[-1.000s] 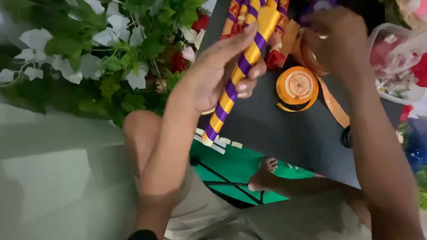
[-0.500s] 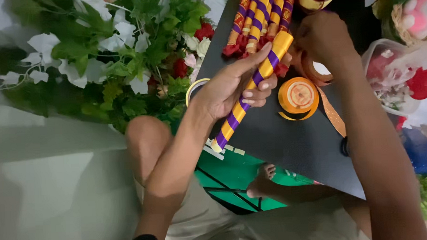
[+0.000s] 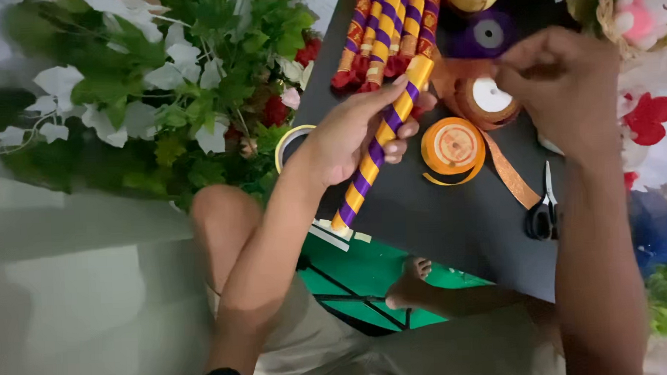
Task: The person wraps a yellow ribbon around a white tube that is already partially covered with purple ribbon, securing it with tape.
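Head view: left hand (image 3: 346, 139) clamped on striped stick (image 3: 380, 141); right hand (image 3: 567, 90) pinching orange ribbon roll (image 3: 491, 97)

Light was soft and even, fairly bright, no hard shadows. The black board (image 3: 453, 228) read dark and flat, with a faint shadow under the left hand (image 3: 354, 131). White leaves (image 3: 64, 82) at upper left were slightly blown out. The pale floor (image 3: 78, 292) at lower left was smeared and featureless. The right hand (image 3: 566, 87) showed mild motion blur. The plush toy (image 3: 649, 6) at upper right was soft, with some stretch toward the corners.
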